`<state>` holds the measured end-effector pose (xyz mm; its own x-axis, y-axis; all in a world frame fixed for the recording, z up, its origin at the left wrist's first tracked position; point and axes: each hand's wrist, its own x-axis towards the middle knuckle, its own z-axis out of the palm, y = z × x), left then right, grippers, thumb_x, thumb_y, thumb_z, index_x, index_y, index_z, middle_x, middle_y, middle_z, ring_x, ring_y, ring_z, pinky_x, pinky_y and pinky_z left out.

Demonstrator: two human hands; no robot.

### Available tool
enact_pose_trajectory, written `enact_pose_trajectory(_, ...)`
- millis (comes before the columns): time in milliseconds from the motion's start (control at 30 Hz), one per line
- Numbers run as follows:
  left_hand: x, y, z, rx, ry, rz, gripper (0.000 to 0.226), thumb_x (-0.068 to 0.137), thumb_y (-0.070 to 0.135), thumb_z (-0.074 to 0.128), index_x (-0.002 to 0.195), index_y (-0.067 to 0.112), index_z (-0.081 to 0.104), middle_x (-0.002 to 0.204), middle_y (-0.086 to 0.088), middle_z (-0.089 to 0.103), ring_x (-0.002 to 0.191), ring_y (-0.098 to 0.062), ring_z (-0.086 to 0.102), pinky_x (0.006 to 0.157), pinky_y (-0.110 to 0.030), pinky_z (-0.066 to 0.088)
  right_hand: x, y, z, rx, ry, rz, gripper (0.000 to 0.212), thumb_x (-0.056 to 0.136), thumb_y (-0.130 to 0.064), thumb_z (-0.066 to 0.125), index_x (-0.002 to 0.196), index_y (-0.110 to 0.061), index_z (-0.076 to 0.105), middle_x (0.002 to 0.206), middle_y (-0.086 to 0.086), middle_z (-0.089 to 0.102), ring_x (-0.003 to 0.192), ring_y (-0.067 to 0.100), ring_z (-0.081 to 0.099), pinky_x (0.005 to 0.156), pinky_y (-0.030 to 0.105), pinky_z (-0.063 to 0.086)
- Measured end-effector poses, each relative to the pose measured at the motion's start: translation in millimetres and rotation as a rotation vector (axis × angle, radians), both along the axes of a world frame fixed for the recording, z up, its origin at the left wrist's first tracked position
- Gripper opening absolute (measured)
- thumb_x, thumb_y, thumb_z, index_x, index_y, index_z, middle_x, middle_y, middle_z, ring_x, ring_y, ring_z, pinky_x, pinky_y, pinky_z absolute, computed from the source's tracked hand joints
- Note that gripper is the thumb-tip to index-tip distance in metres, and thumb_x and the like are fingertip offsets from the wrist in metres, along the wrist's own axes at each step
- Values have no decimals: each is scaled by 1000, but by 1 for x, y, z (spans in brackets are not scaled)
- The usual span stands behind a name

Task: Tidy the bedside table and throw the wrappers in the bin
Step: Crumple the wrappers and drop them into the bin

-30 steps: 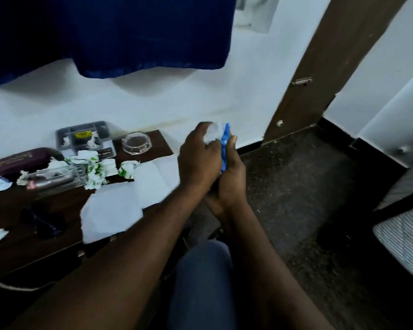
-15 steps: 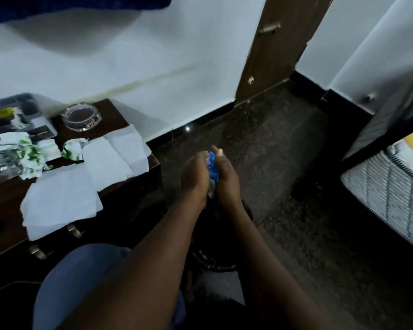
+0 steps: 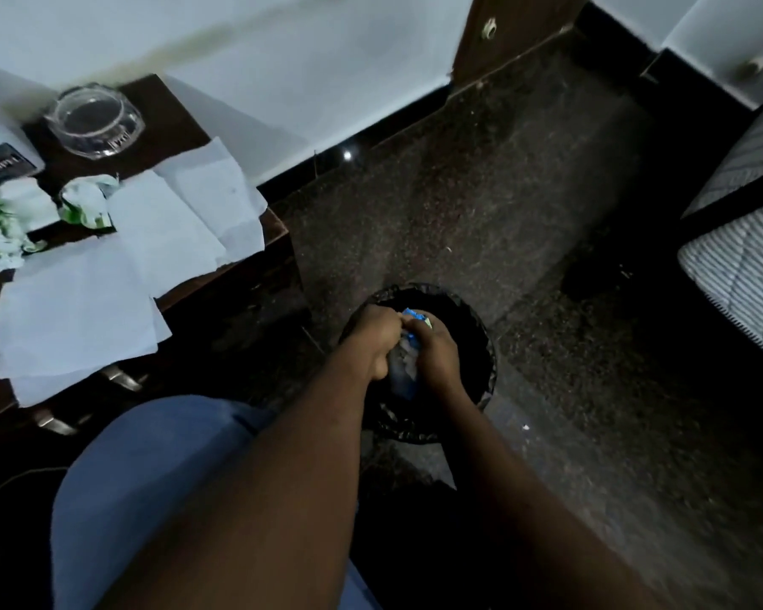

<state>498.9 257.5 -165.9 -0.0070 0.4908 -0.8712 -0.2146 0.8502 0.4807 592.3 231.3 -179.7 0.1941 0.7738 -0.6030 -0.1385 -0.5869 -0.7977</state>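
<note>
Both the left hand [image 3: 377, 341] and right hand [image 3: 437, 352] clutch crumpled wrappers [image 3: 404, 367] over the bin [image 3: 490, 345], best released low, inside its rim.

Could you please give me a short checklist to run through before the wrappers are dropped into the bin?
1. Grip on the bundle of crumpled blue and white wrappers, left hand and right hand both holding it: ok.
2. Hands over the mouth of the round black bin: ok.
3. Bundle inside the rim's outline: ok.
4. Room left in the bin: cannot tell, too dark.
5. Dark wooden bedside table free of wrappers: not ok, crumpled green and white wrappers lie there.
</note>
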Motion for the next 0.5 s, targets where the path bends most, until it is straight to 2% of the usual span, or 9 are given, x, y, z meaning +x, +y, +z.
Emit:
enact_pose_trajectory(33, 4, 1, -6, -17, 16, -24, 29, 101, 17, 51, 106, -1, 74, 92, -19, 76, 79, -32, 75, 64, -35, 58, 4, 0, -7, -19, -17, -6, 24, 95, -9, 68, 115, 4, 71, 96, 13, 72, 81, 15, 68, 66, 19, 54)
enact_pose_trajectory(100, 10, 0, -7, -11, 62, -58, 30, 106, 18, 48, 105, -2, 70, 85, -15, 72, 73, -27, 70, 59, -31, 54, 9, -1, -21, -62, -74, -16, 23, 88, -23, 73, 105, -7, 76, 96, 10, 76, 90, 25, 73, 75, 33, 60)
enact_pose_trajectory(167, 18, -2, -8, 15, 135, -132, 27, 108, 19, 49, 105, 1, 68, 91, -14, 71, 77, -27, 68, 62, -32, 53, 12, 0, -32, -102, -198, -17, 24, 83, -31, 71, 103, -19, 77, 99, 5, 78, 98, 27, 73, 84, 42, 58)
enact_pose_trajectory(233, 24, -1, -13, 42, 191, -214, 34, 108, 24, 50, 121, -1, 68, 111, -18, 72, 97, -34, 70, 76, -39, 56, 14, 3, -36, -118, -302, -38, 23, 90, -29, 68, 111, -22, 75, 101, 0, 75, 96, 21, 70, 79, 34, 52)
enact_pose_trajectory(300, 29, 0, -15, 54, 231, -301, 44, 109, 31, 46, 132, -1, 63, 126, -22, 67, 116, -37, 65, 91, -41, 53, 17, 8, -40, -124, -353, -67, 26, 94, -28, 66, 118, -22, 73, 102, -1, 73, 95, 19, 67, 78, 27, 43)
enact_pose_trajectory(400, 26, 4, -25, 21, 284, -294, 52, 107, 42, 47, 130, -2, 64, 130, -22, 66, 118, -36, 64, 101, -42, 52, 18, 16, -51, -139, -397, -43, 33, 95, -31, 66, 127, -22, 70, 113, 3, 73, 104, 22, 67, 82, 26, 42)
enact_pose_trajectory(500, 23, 12, -34, 26, 318, -178, 49, 106, 37, 51, 145, 7, 54, 144, -22, 57, 125, -39, 59, 105, -46, 51, 18, 27, -63, -166, -418, -11, 40, 96, -33, 66, 134, -22, 67, 125, 8, 72, 115, 28, 66, 91, 32, 48)
